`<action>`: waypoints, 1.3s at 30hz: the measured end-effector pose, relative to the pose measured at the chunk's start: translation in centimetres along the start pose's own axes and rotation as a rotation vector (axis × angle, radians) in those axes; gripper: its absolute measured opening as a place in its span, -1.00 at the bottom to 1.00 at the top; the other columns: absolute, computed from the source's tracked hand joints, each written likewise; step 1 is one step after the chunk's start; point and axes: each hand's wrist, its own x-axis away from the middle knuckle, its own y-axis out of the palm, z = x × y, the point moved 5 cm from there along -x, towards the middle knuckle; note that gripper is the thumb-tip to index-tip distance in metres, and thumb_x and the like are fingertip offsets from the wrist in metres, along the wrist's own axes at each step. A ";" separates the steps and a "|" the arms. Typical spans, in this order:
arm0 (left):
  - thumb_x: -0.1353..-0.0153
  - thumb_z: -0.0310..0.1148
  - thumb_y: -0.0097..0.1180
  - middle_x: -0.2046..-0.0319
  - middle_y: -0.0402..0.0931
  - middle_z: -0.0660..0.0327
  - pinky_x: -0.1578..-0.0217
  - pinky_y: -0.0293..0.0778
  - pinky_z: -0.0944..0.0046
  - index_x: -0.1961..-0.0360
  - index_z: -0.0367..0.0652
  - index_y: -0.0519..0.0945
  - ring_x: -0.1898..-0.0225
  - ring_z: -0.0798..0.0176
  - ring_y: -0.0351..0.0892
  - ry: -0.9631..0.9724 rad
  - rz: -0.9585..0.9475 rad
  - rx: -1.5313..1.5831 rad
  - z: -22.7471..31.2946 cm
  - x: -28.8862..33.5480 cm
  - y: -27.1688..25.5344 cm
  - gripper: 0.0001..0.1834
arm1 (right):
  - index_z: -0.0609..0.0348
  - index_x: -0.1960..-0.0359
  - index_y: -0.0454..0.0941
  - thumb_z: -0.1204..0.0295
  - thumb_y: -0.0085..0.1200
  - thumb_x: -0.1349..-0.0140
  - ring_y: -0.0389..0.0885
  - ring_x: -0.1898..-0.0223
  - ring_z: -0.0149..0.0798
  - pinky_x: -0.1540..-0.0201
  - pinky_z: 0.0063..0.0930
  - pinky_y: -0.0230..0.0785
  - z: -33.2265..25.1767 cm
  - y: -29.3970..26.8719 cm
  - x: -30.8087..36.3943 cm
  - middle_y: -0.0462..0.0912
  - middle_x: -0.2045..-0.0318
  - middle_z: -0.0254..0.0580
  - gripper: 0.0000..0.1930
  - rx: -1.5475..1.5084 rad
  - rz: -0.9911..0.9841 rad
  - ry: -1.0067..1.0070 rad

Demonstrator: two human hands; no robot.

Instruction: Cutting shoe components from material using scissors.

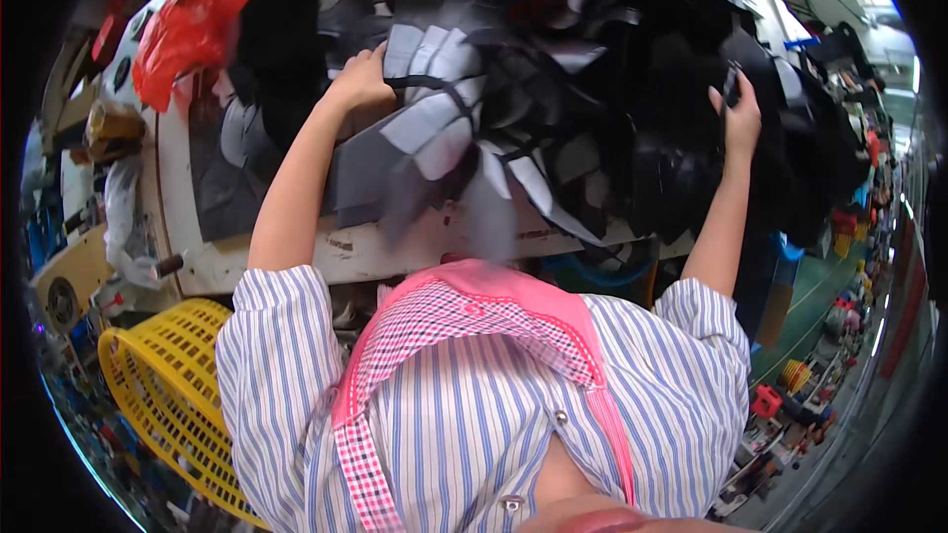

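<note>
My left hand [365, 79] has its fingers closed at the left edge of a string of light grey fabric pieces [441, 151], joined by a black strip. Some of the pieces hang over the table's front edge, smeared by motion. Over on the right, my right hand [741, 118] is raised, its fingers wrapped round a small black tool [732, 87], whose exact kind I cannot make out. A heap of black, glossy material [681, 173] lies beside and behind that hand. Under the grey pieces rests a flat dark grey sheet [360, 178].
The white worktable [247, 262] has a worn front edge. A red plastic bag [193, 35] lies at its far left. A yellow plastic basket [163, 375] stands at the near left, and a blue tub [602, 271] sits below the table. Green floor [815, 281] shows on the right.
</note>
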 end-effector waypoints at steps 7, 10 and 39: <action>0.16 -0.45 0.14 0.16 0.40 0.10 0.05 0.23 0.27 0.12 -0.19 0.43 0.10 0.14 0.36 0.357 0.965 0.133 -2.4 13.1 -8.4 -0.54 | 0.02 0.01 0.30 0.67 0.05 0.22 0.47 0.49 -0.49 0.56 -0.68 0.24 -19.7 3.4 10.5 0.51 0.50 -0.32 -0.40 -0.571 -0.397 -0.092; 0.02 -0.06 0.06 0.12 0.36 0.02 0.01 0.14 0.19 0.07 -0.17 0.38 0.06 0.05 0.29 -0.172 1.153 0.238 -13.4 15.1 -7.7 -0.46 | -0.02 0.02 0.29 0.55 0.14 0.30 0.54 0.43 -0.19 0.47 -0.45 0.35 -25.1 7.8 13.6 0.49 0.21 -0.20 -0.36 -0.405 -0.422 -0.408; 0.09 -0.07 0.09 0.56 0.42 0.17 0.46 0.35 0.25 0.39 -0.13 0.49 0.46 0.14 0.43 -0.013 1.127 0.280 0.5 10.6 -7.1 -0.65 | 0.11 0.06 0.29 0.54 0.11 0.09 0.34 0.53 -0.57 0.52 -0.73 0.18 -17.6 14.6 15.9 0.47 0.47 -0.29 -0.52 -0.954 -0.592 -0.132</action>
